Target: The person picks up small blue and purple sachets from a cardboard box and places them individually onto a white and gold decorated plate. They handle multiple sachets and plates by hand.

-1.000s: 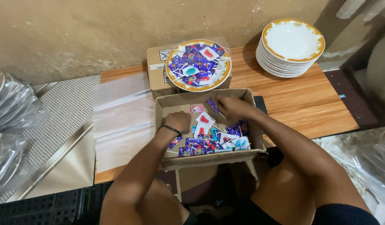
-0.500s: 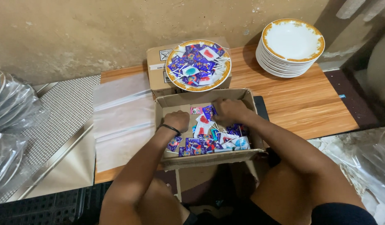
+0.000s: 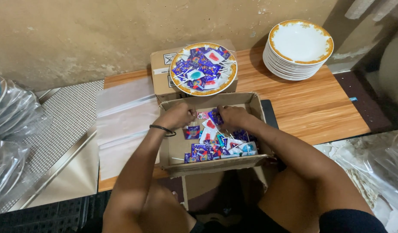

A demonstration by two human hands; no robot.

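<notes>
An open cardboard box (image 3: 255,113) sits at the table's near edge, holding several blue, purple and red wrapped lollipops (image 3: 209,149). Both my hands are inside its far end. My left hand (image 3: 178,115), with a black band on the wrist, pinches a small pink wrapper. My right hand (image 3: 231,115) grips a purple wrapped lollipop (image 3: 215,116) beside it. The two hands almost touch. Just beyond the box, a gold-rimmed plate (image 3: 204,68) heaped with the same lollipops rests on a smaller closed carton (image 3: 161,74).
A stack of gold-rimmed white plates (image 3: 299,48) stands at the back right of the wooden table (image 3: 319,108). Clear plastic bags (image 3: 123,116) lie flat on the left of it. Bagged items (image 3: 9,129) are piled far left. My knees are below the box.
My two hands have come together at the far end of the box, the left one moving up and right. The right hand now holds a purple lollipop.
</notes>
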